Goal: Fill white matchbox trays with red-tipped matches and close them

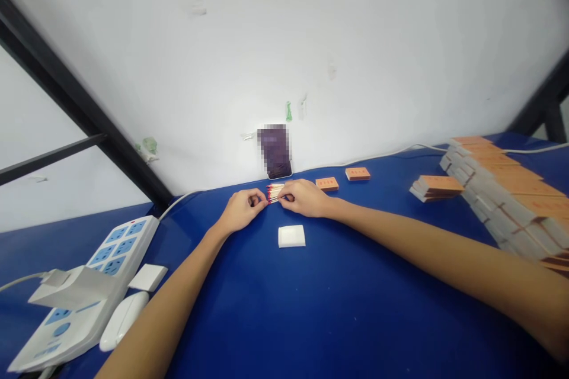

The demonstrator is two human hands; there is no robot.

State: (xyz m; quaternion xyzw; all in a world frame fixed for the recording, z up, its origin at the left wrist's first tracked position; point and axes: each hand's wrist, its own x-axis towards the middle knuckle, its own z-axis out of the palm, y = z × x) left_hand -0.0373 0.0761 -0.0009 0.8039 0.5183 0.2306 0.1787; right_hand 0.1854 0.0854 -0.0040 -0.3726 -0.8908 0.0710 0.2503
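A row of red-tipped matches (274,190) lies on the blue table between my two hands, heads pointing left. My left hand (242,209) is closed in a pinch, thumb and forefinger at the head of the match nearest me. At the other end, my right hand (306,198) pinches the same match, its fingers covering the tail ends of the row. Just below sits a small white matchbox tray (291,236); whether anything lies in it I cannot tell. Beyond my right hand are an orange matchbox (327,184) and another orange matchbox (358,174).
Many orange matchboxes (502,189) are stacked at the right, with a smaller pile (438,186) beside them. A phone (275,154) leans on the wall. At left are a power strip (102,284), a white earphone case (124,320) and a white square object (148,278).
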